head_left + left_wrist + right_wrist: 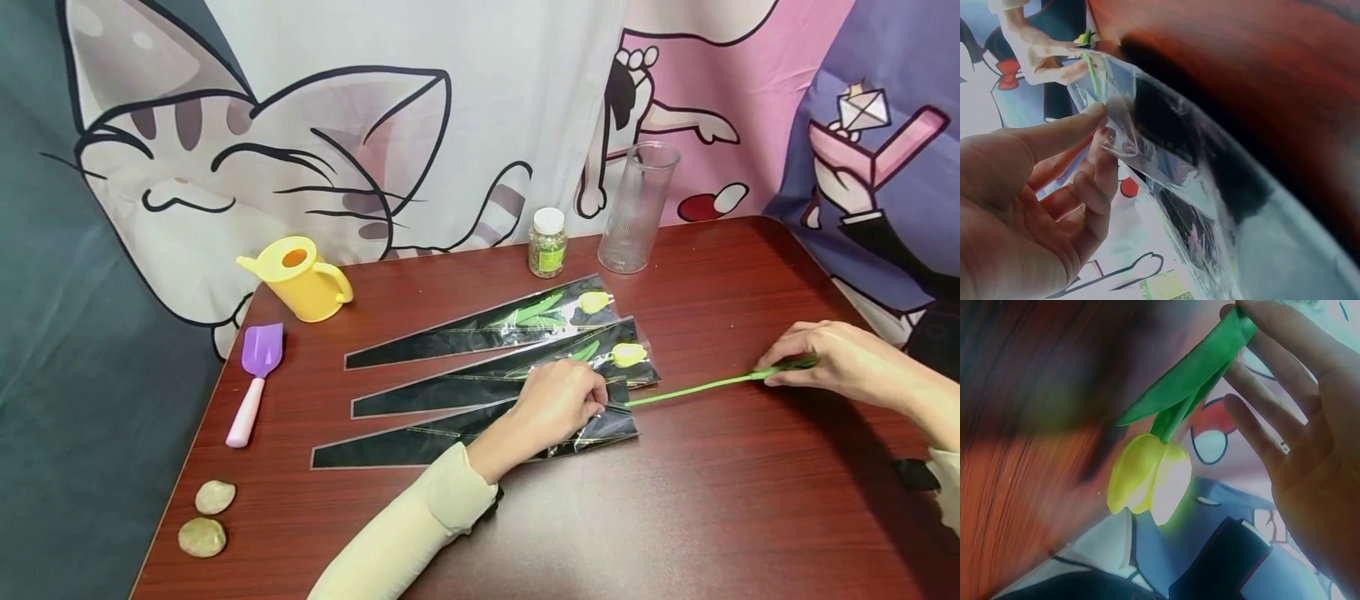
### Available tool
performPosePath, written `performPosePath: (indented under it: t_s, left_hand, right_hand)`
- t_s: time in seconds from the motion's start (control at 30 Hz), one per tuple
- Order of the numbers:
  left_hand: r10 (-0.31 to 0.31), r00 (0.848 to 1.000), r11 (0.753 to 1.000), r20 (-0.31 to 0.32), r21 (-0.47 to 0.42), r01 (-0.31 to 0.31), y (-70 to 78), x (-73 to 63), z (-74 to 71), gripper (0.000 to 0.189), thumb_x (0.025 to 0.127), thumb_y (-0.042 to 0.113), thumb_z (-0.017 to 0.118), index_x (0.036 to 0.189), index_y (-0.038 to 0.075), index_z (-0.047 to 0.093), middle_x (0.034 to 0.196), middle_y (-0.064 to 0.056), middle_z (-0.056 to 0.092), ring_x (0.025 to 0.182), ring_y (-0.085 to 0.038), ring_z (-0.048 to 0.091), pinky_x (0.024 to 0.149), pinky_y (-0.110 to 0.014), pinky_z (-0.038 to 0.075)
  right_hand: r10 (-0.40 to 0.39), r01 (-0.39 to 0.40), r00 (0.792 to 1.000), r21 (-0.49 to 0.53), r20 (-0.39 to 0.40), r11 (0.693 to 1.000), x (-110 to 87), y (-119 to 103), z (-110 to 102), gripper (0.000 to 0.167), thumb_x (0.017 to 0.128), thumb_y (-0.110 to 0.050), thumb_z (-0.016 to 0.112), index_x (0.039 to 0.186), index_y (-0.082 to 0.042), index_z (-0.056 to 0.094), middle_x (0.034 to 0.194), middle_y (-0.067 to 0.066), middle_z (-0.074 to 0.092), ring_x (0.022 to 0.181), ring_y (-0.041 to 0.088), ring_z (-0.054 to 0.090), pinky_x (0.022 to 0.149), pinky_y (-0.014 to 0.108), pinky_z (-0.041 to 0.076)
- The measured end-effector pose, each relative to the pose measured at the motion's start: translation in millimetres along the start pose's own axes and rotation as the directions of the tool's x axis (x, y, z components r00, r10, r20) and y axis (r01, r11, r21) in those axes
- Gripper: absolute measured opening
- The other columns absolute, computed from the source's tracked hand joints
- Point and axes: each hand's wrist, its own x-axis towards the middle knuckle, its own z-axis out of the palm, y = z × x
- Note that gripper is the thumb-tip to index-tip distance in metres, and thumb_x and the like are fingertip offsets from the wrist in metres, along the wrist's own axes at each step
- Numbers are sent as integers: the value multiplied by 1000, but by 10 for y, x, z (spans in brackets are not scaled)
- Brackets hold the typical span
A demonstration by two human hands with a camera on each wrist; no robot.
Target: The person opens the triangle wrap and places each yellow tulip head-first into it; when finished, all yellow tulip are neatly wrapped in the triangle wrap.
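Observation:
My right hand pinches an artificial tulip by its green stem, near the leaves. In the right wrist view its yellow bloom hangs below a long green leaf. The stem's far end reaches the mouth of the nearest black-and-clear flower sleeve. With thumb and fingertips, my left hand pinches the clear film at that mouth. Behind lie a middle sleeve and a back sleeve, each holding a yellow tulip under clear film.
At the back stand a clear ribbed vase, a white-capped jar and a yellow watering can. A purple toy shovel and two stones lie along the table's left side. A printed curtain hangs behind the table.

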Motion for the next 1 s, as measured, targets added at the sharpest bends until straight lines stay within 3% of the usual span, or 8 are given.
performPosePath:
  t_s: [0.33,0.63,0.83,1.0]
  left_hand:
    - [8,1000,1000,11,10,-9,73,32,-29,6,86,31,76,81,31,74,79,19,61,72,0,57,55,-23,46]
    - [7,1000,999,22,40,-8,133,68,-33,6,86,32,76,81,33,74,81,19,60,76,-1,58,56,-25,47]
    - [8,1000,1000,28,24,-9,154,91,-33,7,85,31,77,80,33,74,81,20,60,76,-1,57,56,-25,46]
    - [21,999,1000,29,16,-21,152,98,-30,6,86,31,77,80,32,74,79,19,59,73,0,56,55,-23,44]
  right_hand:
    - [-103,103,995,123,-3,987,156,-207,131,37,62,-14,91,89,-35,74,86,-23,63,78,1,61,69,14,42]
    - [-124,121,992,161,7,979,399,-539,247,34,69,-18,89,91,-37,73,88,-26,61,81,0,57,74,19,38]
    - [-173,166,985,218,14,962,574,-737,342,31,72,-18,87,93,-35,73,90,-26,62,84,-2,56,75,17,38]
    - [-165,156,986,257,14,954,661,-849,391,29,73,-17,87,95,-32,74,91,-24,62,84,-1,57,77,16,39]
